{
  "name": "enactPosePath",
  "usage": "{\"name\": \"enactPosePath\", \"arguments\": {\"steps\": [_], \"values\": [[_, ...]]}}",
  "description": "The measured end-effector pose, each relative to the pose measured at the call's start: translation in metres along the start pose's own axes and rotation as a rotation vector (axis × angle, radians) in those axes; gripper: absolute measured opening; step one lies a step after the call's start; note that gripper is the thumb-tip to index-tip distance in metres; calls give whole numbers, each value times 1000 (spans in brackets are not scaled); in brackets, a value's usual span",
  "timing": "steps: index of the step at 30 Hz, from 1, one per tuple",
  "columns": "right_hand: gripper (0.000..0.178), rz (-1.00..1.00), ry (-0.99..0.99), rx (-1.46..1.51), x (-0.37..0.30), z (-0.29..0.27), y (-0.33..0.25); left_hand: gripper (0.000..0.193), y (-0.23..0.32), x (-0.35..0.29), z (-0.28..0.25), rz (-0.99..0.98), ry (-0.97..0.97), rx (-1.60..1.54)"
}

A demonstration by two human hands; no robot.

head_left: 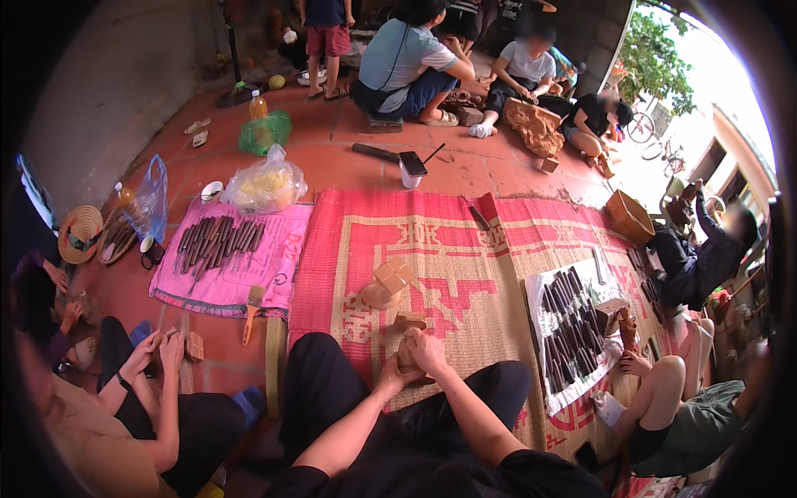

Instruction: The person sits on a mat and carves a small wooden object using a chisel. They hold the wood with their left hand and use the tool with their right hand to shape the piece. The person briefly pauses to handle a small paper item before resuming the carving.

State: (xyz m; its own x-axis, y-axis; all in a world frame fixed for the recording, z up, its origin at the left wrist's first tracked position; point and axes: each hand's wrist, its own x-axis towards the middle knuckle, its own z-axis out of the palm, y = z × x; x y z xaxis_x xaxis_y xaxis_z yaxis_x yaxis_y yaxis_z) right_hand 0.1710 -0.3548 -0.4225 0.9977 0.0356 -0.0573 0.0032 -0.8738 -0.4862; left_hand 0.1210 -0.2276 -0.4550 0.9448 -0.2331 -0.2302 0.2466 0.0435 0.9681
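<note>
- Your left hand (390,375) is wrapped around the lower part of a small wood block (407,355), gripping it from your left side.
- Your right hand (429,350) is closed over the top/right of the same block; can't tell whether a tool sits under the fingers, it's hidden.
- The block is between your knees, just above the red woven mat (465,249), close to your body.
- To do this well, I'd say: keep the left hand as the clamp, brace the block against the mat or your leg so it can't twist, and work w/ short controlled pushes away from the holding fingers. Keep wrists low and turn the block rather than your arm.
- Counts near you: 1 pale wooden mallet (387,282) lying on the mat just ahead, 1 small brown wood piece (409,322) between the mallet and your hands.
- 2 tool spreads: dark chisels on a pink cloth (224,286) to your left, approx. a dozen plus, too packed to count exactly; another dense batch on a white sheet (548,349) to your right.
- 1 paint brush (251,312) w/ orange handle at the pink cloth's near edge.
- People besides you: 2 at left, 2 at right, approx. 5 at the back; some are cut off at the frame edge.
</note>
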Motion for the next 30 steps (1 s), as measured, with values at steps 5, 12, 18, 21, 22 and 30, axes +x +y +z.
{"name": "enactPosePath", "arguments": {"steps": [5,12,18,21,22,30], "values": [[27,38,31,32,-8,-10,-11,81,4,3,-3,-89,-81,30],[24,11,-20,30,6,-1,7,67,11,-1,3,-12,4,-25],[26,68,49,97,-7,-9,-4,69,-17,10,1,-9,10,36],[27,96,136,128,6,-2,11,74,5,3,7,-16,6,63],[28,95,124,119,4,-2,11,75,7,0,7,-13,18,93],[25,100,97,136,-9,-4,4,78,-1,5,0,6,30,117]]}}
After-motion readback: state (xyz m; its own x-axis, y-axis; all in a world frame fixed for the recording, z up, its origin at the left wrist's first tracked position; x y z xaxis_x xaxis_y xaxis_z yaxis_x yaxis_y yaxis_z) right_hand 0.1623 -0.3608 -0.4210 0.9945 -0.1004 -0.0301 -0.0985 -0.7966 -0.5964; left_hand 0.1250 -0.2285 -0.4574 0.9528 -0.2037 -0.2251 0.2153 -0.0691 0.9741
